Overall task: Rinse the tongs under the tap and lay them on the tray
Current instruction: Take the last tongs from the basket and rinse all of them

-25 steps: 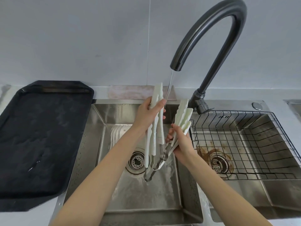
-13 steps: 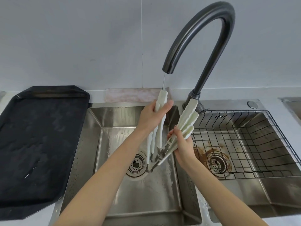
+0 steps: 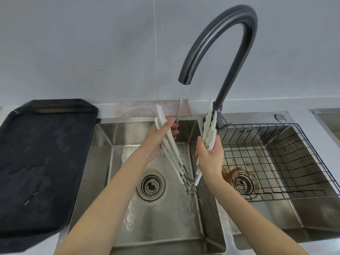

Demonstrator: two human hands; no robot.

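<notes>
White tongs with a metal hinge hang tips-up over the left sink basin, spread into a V. My left hand grips the left arm of the tongs and my right hand grips the right arm. A thin stream of water falls from the dark curved tap between the two arms and runs off the hinge at the bottom. The black tray lies on the counter to the left of the sink.
The left sink basin has a round drain. The right basin holds a black wire rack over a stained drain. A pale cloth lies along the wall behind the sink.
The two arms of the tongs have been pulled apart into a wide V. My left hand moved left and my right hand moved right, so the water now falls between them.
</notes>
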